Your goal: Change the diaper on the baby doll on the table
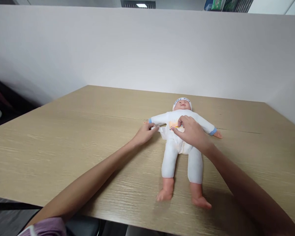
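A baby doll in a white suit with blue cuffs and a white headband lies face up on the table, feet toward me. Around its hips is a white diaper with an orange and yellow print at the waist. Beside the doll's waist, my left hand pinches a white diaper tab stretched out to the left. Over the doll's belly is my right hand, its thumb and forefinger curved apart at the printed front. Whether its fingertips grip the diaper edge is hard to see.
The wooden table has a seam running across it behind the doll. A white partition wall rises along the back edge. At the far left is a dark bag-like object. A chair shows below the front edge.
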`<control>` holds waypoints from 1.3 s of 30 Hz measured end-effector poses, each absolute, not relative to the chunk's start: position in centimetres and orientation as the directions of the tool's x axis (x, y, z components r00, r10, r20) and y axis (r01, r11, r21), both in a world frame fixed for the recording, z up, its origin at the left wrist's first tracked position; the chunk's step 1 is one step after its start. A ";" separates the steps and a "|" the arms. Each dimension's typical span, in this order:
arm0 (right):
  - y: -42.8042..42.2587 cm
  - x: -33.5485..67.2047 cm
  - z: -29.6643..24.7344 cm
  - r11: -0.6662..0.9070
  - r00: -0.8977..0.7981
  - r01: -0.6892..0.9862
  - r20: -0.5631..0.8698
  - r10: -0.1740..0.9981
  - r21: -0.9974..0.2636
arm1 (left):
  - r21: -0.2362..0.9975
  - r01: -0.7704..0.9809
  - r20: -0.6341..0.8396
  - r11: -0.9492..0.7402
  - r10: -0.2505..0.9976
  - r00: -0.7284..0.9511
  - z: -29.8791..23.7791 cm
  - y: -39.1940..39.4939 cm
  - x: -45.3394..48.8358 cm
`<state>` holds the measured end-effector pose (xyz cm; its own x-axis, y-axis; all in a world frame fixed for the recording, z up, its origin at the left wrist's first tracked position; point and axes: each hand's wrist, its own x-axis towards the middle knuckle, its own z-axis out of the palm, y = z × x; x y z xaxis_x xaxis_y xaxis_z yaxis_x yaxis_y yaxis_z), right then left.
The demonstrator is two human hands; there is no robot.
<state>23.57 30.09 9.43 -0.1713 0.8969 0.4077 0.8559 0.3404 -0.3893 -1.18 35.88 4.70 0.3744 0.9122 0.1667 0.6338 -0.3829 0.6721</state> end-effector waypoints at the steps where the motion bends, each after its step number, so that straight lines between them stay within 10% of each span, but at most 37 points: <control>1: 30.1 23.7 9.4 0.344 -0.177 0.852 0.401 0.899 -0.394 | 0.706 0.595 0.174 -0.384 0.908 0.380 5.2 35.8 -0.8; 8: 29.7 23.8 9.7 0.364 -0.200 0.829 0.383 0.902 -0.424 | 0.942 0.137 0.220 -0.307 0.872 0.437 7.0 34.9 5.2; 21: 30.9 23.9 8.3 0.281 -0.103 0.854 0.387 0.916 -0.437 | 0.952 -0.047 0.292 -0.303 0.848 0.443 4.0 35.7 5.6; 27: 28.2 23.3 9.4 0.347 -0.040 0.819 0.559 0.828 -0.456 | 0.851 0.152 0.467 -0.502 0.857 0.218 6.2 31.9 5.3; 33: 19.2 24.9 8.0 0.452 -0.205 0.710 0.455 0.867 -0.541 | 0.566 0.277 0.381 -0.777 0.544 0.748 7.6 25.9 2.5; 39: 18.3 27.9 5.9 0.332 -0.188 0.841 0.345 0.920 -0.428 | 0.544 0.447 0.265 -0.710 0.651 0.711 5.8 26.7 3.0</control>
